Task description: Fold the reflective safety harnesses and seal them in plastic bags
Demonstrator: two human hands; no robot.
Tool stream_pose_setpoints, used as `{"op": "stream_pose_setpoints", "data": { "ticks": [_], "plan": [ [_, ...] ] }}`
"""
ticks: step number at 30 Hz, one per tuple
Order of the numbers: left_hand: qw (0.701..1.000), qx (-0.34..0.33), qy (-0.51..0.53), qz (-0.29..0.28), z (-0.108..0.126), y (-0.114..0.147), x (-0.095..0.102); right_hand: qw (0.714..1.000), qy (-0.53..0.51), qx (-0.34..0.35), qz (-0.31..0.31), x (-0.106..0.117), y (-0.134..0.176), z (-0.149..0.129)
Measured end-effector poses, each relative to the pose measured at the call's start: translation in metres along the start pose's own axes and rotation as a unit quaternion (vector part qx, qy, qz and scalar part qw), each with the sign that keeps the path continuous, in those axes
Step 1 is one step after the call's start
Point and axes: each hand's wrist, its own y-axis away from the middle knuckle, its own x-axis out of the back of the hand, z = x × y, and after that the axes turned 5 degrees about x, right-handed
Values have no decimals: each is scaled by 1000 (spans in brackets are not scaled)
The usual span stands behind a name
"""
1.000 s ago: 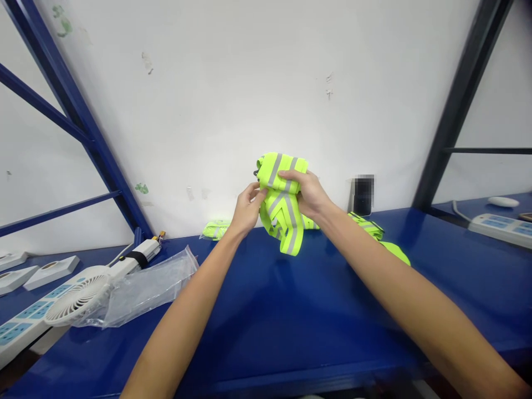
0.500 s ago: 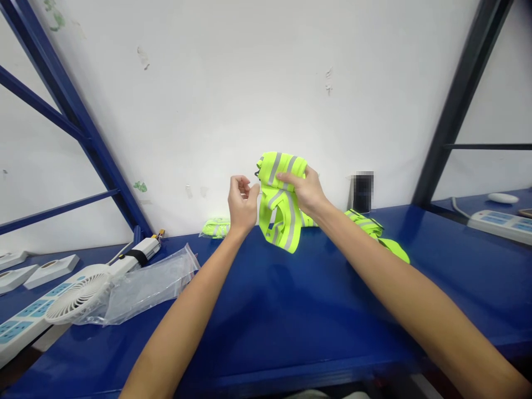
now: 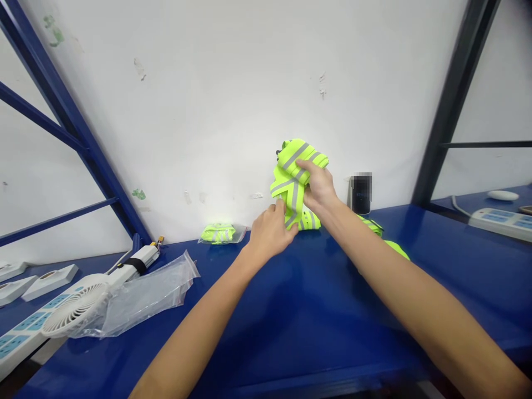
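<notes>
My right hand point(image 3: 321, 185) grips a partly folded neon-yellow reflective strap point(image 3: 297, 155) with grey stripes, held up in front of the wall. Its thumb lies across the folded layers, and a loop hangs below them. My left hand point(image 3: 272, 230) is closed on the lower hanging part of that strap; its fingertips are partly hidden behind the fabric. A small black piece shows at the fold's left edge. Behind the hands, another yellow striped bundle point(image 3: 311, 220) lies on the blue tabletop point(image 3: 291, 321).
A bagged yellow bundle point(image 3: 218, 233) lies by the wall. Clear plastic bags point(image 3: 152, 293) rest beside a white fan point(image 3: 77, 307) and a power strip point(image 3: 25, 332). More yellow fabric point(image 3: 397, 248) is beyond my right forearm, near a dark phone-like device point(image 3: 361, 194).
My left hand has moved right and down, from beside the strap to grasping its hanging part. My right hand has shifted slightly right and tilted the folded layers.
</notes>
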Motion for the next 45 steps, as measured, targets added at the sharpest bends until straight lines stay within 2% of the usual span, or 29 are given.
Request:
{"op": "stream_pose_setpoints", "data": {
  "ticks": [3,7,8,10,14,16,20,25,28,31,35,37,39,42,45],
  "plan": [
    [987,50,150,-36,-4,-6,-4,1000,-14,5,7,4,-7,-3],
    [917,122,362,-111,-11,-12,-4,999,-21,24,12,12,-20,-7],
    [903,124,394,-121,-14,-13,-4,999,-21,28,15,15,-24,-9],
    [892,93,427,-118,-20,-15,-2,999,-21,36,19,19,-31,-12],
    [896,19,439,-71,-31,-19,-4,999,-16,37,29,25,-41,-16],
    [898,30,435,-60,-36,-21,-6,998,-11,46,35,26,-42,-17],
    [890,89,440,-75,-46,-22,-9,998,2,62,27,21,-35,-14],
    [887,108,443,-71,-55,-22,0,999,-1,39,-5,6,-16,-13],
    [899,70,428,-54,-58,-22,6,998,4,41,-36,-3,-4,-15],
    [930,3,366,-32,-59,-22,10,997,0,16,-73,-8,3,-18],
    [961,-65,260,73,-60,-23,17,990,-5,-62,-124,-8,5,-19],
    [961,-80,247,89,-62,-23,23,981,8,-101,-163,-6,4,-18],
    [955,-95,278,50,-64,-23,28,971,23,-140,-193,-4,3,-17],
    [927,-98,358,-61,-66,-23,32,964,31,-173,-201,-4,4,-15],
    [897,-65,418,-128,-64,-22,30,976,32,-126,-173,-4,6,-11]
  ]
}}
